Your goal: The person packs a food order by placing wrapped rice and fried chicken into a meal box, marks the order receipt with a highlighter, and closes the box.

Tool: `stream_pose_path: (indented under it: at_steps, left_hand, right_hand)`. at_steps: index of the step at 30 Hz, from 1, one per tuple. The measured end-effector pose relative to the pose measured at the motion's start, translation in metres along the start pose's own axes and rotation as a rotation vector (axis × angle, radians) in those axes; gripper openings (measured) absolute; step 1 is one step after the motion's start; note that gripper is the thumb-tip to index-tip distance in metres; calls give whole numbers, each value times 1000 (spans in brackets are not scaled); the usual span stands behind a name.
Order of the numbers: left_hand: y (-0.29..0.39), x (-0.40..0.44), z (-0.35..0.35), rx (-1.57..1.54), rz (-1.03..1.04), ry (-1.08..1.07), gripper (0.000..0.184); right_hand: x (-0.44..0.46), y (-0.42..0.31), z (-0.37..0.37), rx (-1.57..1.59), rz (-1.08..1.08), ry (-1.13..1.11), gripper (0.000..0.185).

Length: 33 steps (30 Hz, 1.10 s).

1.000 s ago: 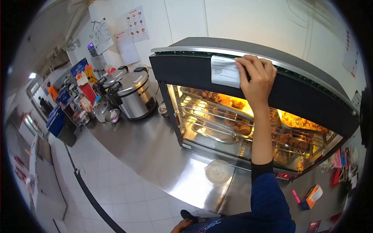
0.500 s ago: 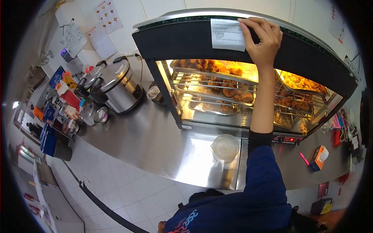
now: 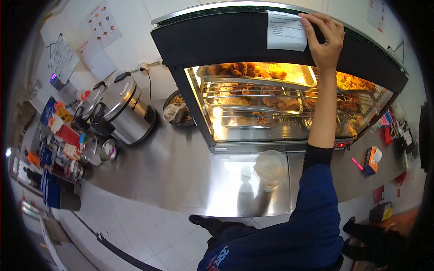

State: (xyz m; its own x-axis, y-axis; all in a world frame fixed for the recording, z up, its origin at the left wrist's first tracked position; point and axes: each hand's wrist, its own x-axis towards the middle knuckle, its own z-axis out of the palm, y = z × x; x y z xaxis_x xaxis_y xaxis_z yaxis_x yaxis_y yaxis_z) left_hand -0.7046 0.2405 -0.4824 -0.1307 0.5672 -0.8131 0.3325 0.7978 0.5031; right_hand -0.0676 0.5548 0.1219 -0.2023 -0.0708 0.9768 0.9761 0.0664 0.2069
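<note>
My right hand is raised to the black top panel of a glass food warmer. Its thumb and fingers pinch the upper right edge of a white printed receipt, which lies against the panel. Behind the glass, fried chicken sits on metal trays and racks under warm light. A translucent plastic jug stands on the steel counter below my forearm. My left hand is out of view.
Two steel rice cookers stand on the steel counter at left, beside a dark pan with food and a bag. At right lie an orange tissue box and a pink marker. Another person's legs show at lower right.
My view has shifted, moving the warmer and counter slightly in the picture. My right hand and the receipt appear farther right and higher, and the pinch stays. A foot now shows below the counter.
</note>
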Motion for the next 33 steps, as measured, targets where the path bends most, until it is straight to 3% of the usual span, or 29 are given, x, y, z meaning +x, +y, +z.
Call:
stream_pose_path:
  at_steps: [7,12,14,15,16,19,20,25,30,33]
  left_hand:
    - [34,57,-92,210,132,-144,42]
    - [55,105,-185,518,309,-198,41]
    - [60,123,-222,606,374,-149,41]
    - [39,156,-228,136,178,-80,40]
    - [40,158,-244,181,206,-1,39]
    - [34,159,-281,308,192,128,45]
    - [29,159,-288,152,167,223,47]
    - [3,139,-346,-362,-52,148,44]
    - [-75,131,-421,-762,-318,311,38]
    - [-107,120,-473,-874,-532,446,36]
  right_hand:
    - [7,-12,-11,-8,144,-148,16]
    - [19,-22,-25,-268,253,-320,22]
    - [21,-9,-32,-482,97,-426,28]
    - [24,-17,-24,-548,13,-390,27]
    - [26,-43,-11,-608,-34,-284,26]
    - [37,-150,66,-503,56,165,23]
    - [37,-196,102,-393,138,293,23]
    - [45,-466,266,369,541,639,18]
    - [71,-729,375,1017,735,563,14]
    - [88,-871,412,1261,642,350,17]
